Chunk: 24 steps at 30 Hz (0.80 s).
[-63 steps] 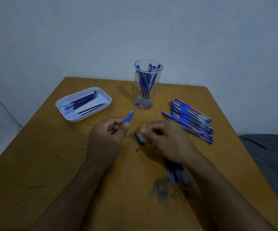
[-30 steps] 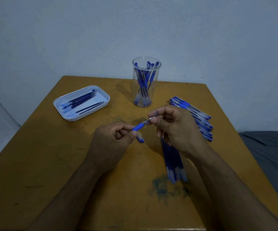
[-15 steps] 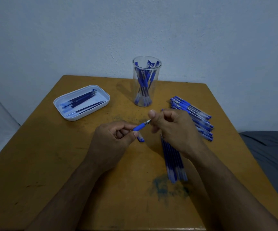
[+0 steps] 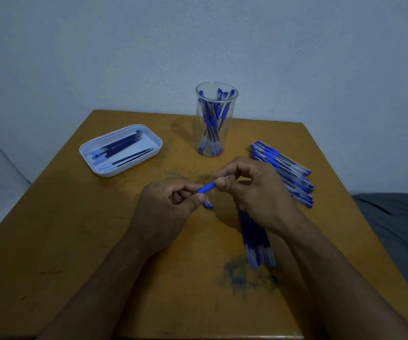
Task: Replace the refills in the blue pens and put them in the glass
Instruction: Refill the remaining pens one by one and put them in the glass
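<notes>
Refills lay in a tray (image 4: 105, 171) at left; pens filled the glass (image 4: 215, 123). At centre, the left hand (image 4: 163, 212) held a pen (image 4: 206, 187) whose tip the right hand (image 4: 254, 192) pinched. A pile (image 4: 284, 168) apparently awaited work on the surface (image 4: 75, 241).

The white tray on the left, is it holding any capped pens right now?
No, the white tray holds only thin bare refills; the capped pens lie piled on the table's right side.
</notes>
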Motion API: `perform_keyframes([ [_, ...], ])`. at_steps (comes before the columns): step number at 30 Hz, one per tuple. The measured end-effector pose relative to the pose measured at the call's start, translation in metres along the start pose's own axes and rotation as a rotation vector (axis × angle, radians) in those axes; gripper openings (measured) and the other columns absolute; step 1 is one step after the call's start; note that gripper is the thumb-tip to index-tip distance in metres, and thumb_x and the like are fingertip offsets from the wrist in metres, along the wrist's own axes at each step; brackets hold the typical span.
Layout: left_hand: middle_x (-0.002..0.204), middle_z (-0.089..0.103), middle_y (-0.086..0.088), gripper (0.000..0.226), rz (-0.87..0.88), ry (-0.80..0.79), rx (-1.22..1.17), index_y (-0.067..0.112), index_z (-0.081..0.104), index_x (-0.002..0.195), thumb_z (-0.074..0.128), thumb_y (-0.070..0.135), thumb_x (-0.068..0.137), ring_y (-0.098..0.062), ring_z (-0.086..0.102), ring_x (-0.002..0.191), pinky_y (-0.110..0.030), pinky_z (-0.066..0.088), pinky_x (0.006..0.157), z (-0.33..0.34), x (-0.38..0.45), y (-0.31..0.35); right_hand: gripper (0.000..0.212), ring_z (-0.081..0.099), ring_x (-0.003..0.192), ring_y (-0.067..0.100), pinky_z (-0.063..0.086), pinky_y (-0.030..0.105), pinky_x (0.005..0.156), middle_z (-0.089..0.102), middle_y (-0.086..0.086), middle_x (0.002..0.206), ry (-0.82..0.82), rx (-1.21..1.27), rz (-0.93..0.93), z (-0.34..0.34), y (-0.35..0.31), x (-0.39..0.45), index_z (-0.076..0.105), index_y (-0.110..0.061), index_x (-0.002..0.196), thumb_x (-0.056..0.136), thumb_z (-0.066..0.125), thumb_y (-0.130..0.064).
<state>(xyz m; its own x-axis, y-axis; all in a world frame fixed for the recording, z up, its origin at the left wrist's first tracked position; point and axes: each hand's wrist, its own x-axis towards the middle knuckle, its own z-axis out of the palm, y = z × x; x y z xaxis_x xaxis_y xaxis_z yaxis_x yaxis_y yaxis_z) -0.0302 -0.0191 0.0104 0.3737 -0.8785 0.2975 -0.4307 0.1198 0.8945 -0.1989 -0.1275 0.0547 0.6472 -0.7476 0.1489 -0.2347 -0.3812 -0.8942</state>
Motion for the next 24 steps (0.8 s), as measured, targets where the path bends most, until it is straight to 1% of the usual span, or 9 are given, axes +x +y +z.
perform_keyframes([
  [4, 0.078, 0.071, 0.005, 0.018, 0.015, 0.009, 0.013, 0.033, 0.077, 0.097, 0.077, 0.018, 0.087, -0.022, 0.063, 0.068, -0.028, 0.053, 0.060, 0.0009, 0.0000, 0.0006, 0.054, 0.057, 0.048, 0.010, 0.046, 0.025, 0.052, 0.067, 0.002, 0.059, 0.105, -0.125, 0.035, 0.0034, 0.0014, 0.0012, 0.069, -0.011, 0.068, 0.093, 0.056, -0.056],
  [6, 0.078, 0.071, 0.006, 0.016, 0.005, 0.012, 0.015, 0.031, 0.077, 0.098, 0.077, 0.019, 0.087, -0.021, 0.063, 0.068, -0.031, 0.054, 0.061, 0.0002, 0.0007, -0.0008, 0.045, 0.055, 0.050, 0.008, 0.045, 0.025, 0.051, 0.070, 0.003, 0.069, 0.079, -0.058, 0.013, 0.0014, -0.0004, 0.0006, 0.071, -0.013, 0.078, 0.093, 0.058, -0.054],
  [9, 0.077, 0.071, 0.005, 0.014, 0.005, 0.013, 0.016, 0.027, 0.078, 0.099, 0.077, 0.019, 0.087, -0.022, 0.063, 0.069, -0.035, 0.054, 0.063, 0.0002, 0.0008, -0.0015, 0.017, 0.050, 0.051, 0.017, 0.042, 0.025, 0.045, 0.068, 0.011, 0.082, -0.009, 0.077, 0.010, -0.0037, -0.0026, -0.0002, 0.072, -0.011, 0.097, 0.095, 0.067, -0.028],
  [11, 0.077, 0.071, 0.007, 0.015, 0.007, 0.010, 0.014, 0.027, 0.078, 0.098, 0.078, 0.018, 0.087, -0.023, 0.063, 0.069, -0.032, 0.053, 0.062, 0.0011, 0.0005, 0.0004, 0.026, 0.050, 0.049, 0.016, 0.041, 0.024, 0.046, 0.067, 0.009, 0.073, 0.000, 0.039, 0.017, -0.0035, 0.0002, -0.0003, 0.071, -0.008, 0.085, 0.096, 0.065, -0.030],
  [14, 0.076, 0.071, 0.009, 0.015, 0.001, 0.014, 0.012, 0.030, 0.078, 0.096, 0.077, 0.017, 0.087, -0.022, 0.062, 0.067, -0.029, 0.051, 0.060, 0.0019, 0.0001, 0.0021, 0.050, 0.054, 0.047, 0.007, 0.043, 0.025, 0.051, 0.068, 0.003, 0.062, 0.042, -0.069, 0.030, -0.0010, 0.0003, -0.0001, 0.069, -0.011, 0.072, 0.096, 0.055, -0.052],
  [16, 0.076, 0.070, 0.006, 0.014, -0.011, 0.025, -0.004, 0.028, 0.079, 0.096, 0.078, 0.017, 0.087, -0.024, 0.061, 0.068, -0.031, 0.052, 0.061, 0.0012, 0.0010, 0.0006, 0.037, 0.052, 0.047, 0.012, 0.044, 0.029, 0.048, 0.069, 0.002, 0.071, 0.021, -0.015, 0.028, -0.0021, -0.0004, -0.0003, 0.071, -0.016, 0.083, 0.095, 0.058, -0.048],
  [19, 0.078, 0.071, 0.005, 0.015, -0.006, 0.016, 0.008, 0.024, 0.079, 0.099, 0.078, 0.017, 0.087, -0.021, 0.063, 0.069, -0.031, 0.054, 0.061, 0.0007, 0.0008, 0.0001, 0.011, 0.049, 0.049, 0.015, 0.043, 0.026, 0.045, 0.066, 0.004, 0.082, -0.053, 0.062, 0.022, -0.0050, -0.0022, -0.0010, 0.072, -0.017, 0.103, 0.094, 0.069, -0.023],
  [22, 0.079, 0.071, 0.010, 0.016, 0.032, 0.023, 0.069, 0.025, 0.078, 0.100, 0.079, 0.018, 0.085, -0.013, 0.063, 0.071, -0.020, 0.051, 0.061, 0.0009, -0.0004, 0.0018, 0.006, 0.048, 0.050, 0.018, 0.042, 0.027, 0.045, 0.066, 0.010, 0.078, -0.023, 0.067, 0.051, -0.0036, -0.0036, -0.0016, 0.074, -0.013, 0.095, 0.092, 0.070, -0.016],
  [24, 0.083, 0.071, 0.012, 0.018, 0.086, 0.045, 0.140, 0.023, 0.079, 0.101, 0.080, 0.018, 0.084, -0.012, 0.065, 0.075, -0.019, 0.052, 0.065, 0.0010, -0.0008, 0.0030, 0.009, 0.049, 0.050, 0.015, 0.043, 0.025, 0.046, 0.069, 0.013, 0.077, 0.007, 0.058, 0.097, -0.0023, -0.0036, -0.0011, 0.074, -0.011, 0.089, 0.092, 0.072, -0.019],
])
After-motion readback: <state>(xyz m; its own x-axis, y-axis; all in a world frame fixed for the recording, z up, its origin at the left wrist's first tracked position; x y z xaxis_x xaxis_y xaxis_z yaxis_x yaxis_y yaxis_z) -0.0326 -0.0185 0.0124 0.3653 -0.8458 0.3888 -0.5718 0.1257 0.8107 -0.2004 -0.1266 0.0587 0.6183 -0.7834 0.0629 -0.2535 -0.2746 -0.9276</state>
